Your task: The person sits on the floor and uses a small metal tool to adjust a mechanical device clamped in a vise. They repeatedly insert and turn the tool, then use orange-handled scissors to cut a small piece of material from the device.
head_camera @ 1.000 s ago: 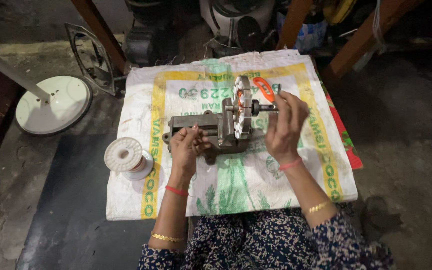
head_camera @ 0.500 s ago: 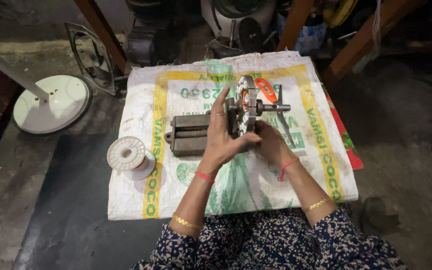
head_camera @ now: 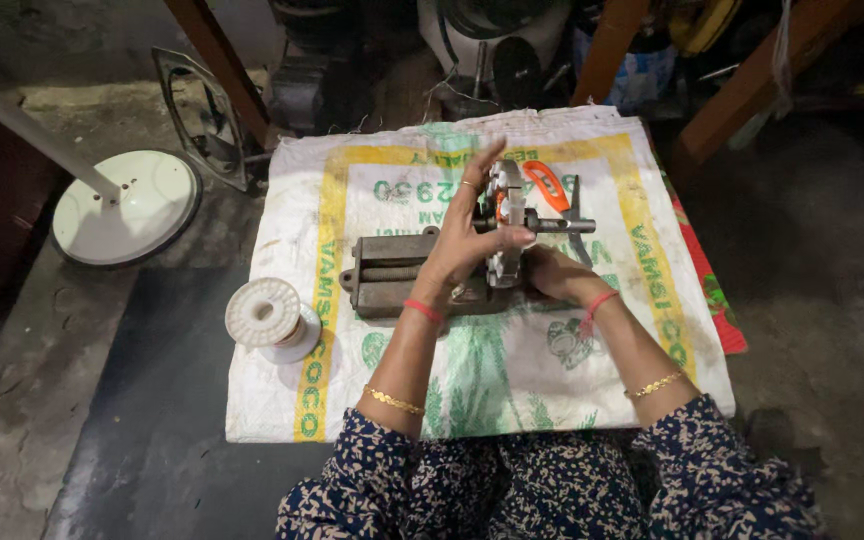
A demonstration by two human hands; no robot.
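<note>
Left hand (head_camera: pixel 460 250): forearm reaches forward from lower centre, wrist straight, palm down, fingers (head_camera: pixel 482 170) extended and spread, thumb pointing right. Right hand (head_camera: pixel 544 272): forearm angles in from lower right, wrist bent inward, fingers curled and mostly hidden behind the left hand.

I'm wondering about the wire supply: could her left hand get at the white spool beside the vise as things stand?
Probably yes. The white spool stands in the open on the sack's left edge, nothing between it and the left hand, which rests on the round metal part.
</note>
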